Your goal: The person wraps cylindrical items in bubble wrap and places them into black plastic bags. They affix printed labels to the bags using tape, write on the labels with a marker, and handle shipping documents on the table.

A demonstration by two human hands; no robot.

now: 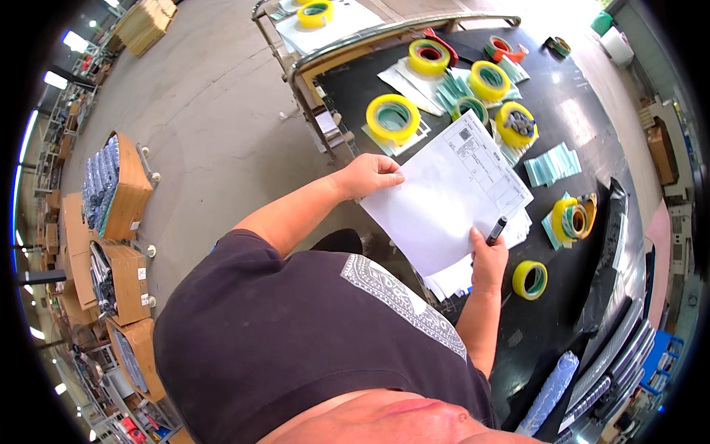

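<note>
Holding a thin, smooth printed form (436,196) over the edge of the black tabletop (529,337), I pinch its left corner between the thumb and fingers of my left hand (370,177); my right hand (488,260) closes on its near right edge and a slim black marker (497,230). The form is lifted, apparently midway through handling; whether I've written on it, I can't tell. Loose white sheets (450,280) remain beneath it. Beyond it sits a glossy yellow tape roll (393,139); right of it, flat pale-green slips (553,164) fan out.
</note>
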